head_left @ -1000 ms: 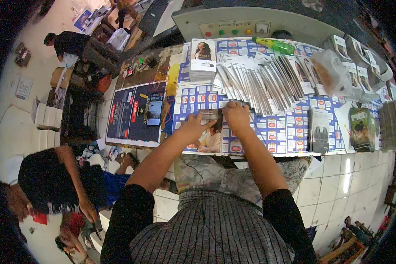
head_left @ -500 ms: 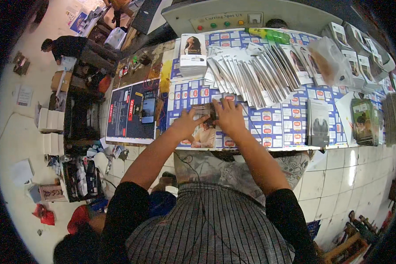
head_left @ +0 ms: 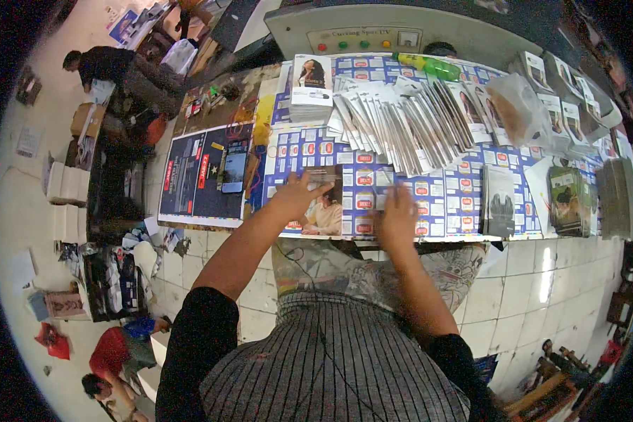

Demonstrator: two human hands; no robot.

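Observation:
In front of me, near the table's front edge, lies a brown printed leaflet with a picture of a person in light clothes. My left hand lies on its left side with the fingers spread, the thumb reaching across it. To the right of the leaflet, my right hand is over the printed sheet, apart from the leaflet. Motion smears its fingers, so I cannot tell whether they hold anything. Beyond the hands lies a fanned-out row of leaflets, and a neat stack of cards stands to its left.
A phone lies on a dark printed sheet at left. At right are a grey leaflet pile, a green one and a plastic bag. A green bottle lies at the back. People work at far left and lower left.
My right hand has lifted off the leaflet and moved right and toward me. My left hand stays on the leaflet. At lower left, a person in red has come further into view.

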